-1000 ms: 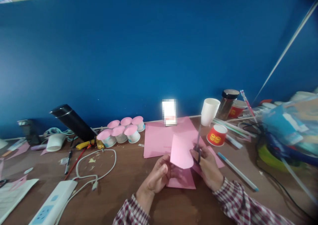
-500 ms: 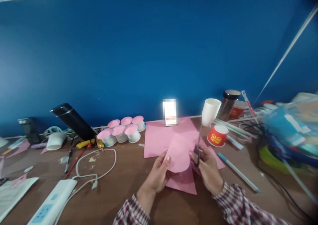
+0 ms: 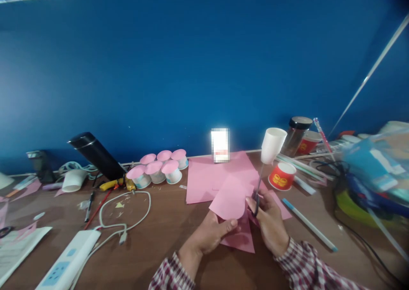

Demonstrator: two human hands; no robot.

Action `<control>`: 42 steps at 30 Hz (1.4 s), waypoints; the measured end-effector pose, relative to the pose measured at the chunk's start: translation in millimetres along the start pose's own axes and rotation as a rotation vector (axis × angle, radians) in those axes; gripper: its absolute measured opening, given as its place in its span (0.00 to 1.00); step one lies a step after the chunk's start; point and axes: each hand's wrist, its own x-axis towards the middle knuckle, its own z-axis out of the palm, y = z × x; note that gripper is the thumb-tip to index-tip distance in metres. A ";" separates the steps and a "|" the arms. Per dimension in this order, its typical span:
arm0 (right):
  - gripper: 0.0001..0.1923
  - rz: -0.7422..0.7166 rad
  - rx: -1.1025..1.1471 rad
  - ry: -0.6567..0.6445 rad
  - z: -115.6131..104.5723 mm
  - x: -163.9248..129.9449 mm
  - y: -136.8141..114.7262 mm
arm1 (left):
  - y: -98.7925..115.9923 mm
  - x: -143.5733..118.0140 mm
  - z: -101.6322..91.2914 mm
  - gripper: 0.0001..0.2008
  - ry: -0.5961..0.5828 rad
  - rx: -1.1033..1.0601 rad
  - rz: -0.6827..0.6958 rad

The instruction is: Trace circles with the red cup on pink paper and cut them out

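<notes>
A piece of pink paper (image 3: 227,202) with a rounded lower edge is between my two hands. My left hand (image 3: 212,234) has its fingers under the paper's lower left, partly hidden by it. Its thumb lies just below the rounded edge. Upright in my right hand (image 3: 270,221) are scissors (image 3: 257,201) with dark handles, the fingers wrapped round them. My right thumb touches the paper's right edge. Pink offcuts (image 3: 243,239) lie beneath my hands, and a larger pink sheet (image 3: 200,181) is behind them.
Several cups with pink tops (image 3: 171,172) stand left of the sheet. A red cup (image 3: 282,177), a white cup (image 3: 272,145) and a blue-capped marker (image 3: 309,224) are at the right. A power strip (image 3: 72,260), white cable (image 3: 110,224) and black bottle (image 3: 97,155) occupy the left.
My left thumb has come off the paper's face and moved down and right to below its edge. The paper has turned slightly. The scissors stay in my right hand.
</notes>
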 end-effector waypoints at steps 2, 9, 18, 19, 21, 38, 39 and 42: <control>0.23 0.004 -0.034 0.003 0.5 -1.5 -1.2 | -2.1 0.1 0.8 0.23 0.044 0.027 -0.038; 0.21 -0.039 -0.093 -0.005 2.0 -2.9 -2.2 | -3.2 8.5 -1.6 0.19 0.224 0.037 -0.013; 0.21 -0.058 -0.082 -0.081 3.4 -3.4 -4.0 | -2.2 6.0 -0.2 0.21 0.245 0.171 0.076; 0.21 -0.060 -0.090 -0.081 3.2 -3.3 -3.5 | -2.4 6.2 -0.5 0.21 0.258 0.173 0.079; 0.23 -0.057 -0.107 -0.084 2.9 -3.1 -1.9 | -3.2 7.1 -1.7 0.19 0.292 0.165 0.088; 0.27 -0.049 -0.185 -0.098 3.7 -3.7 -2.3 | -1.0 7.1 1.1 0.19 0.343 0.046 0.059; 0.27 -0.056 -0.189 -0.096 3.4 -3.4 -2.3 | -0.6 7.1 1.2 0.19 0.353 0.037 0.057; 0.27 -0.058 -0.202 -0.122 2.2 -2.0 -0.8 | -0.2 8.0 0.6 0.17 0.390 0.007 0.063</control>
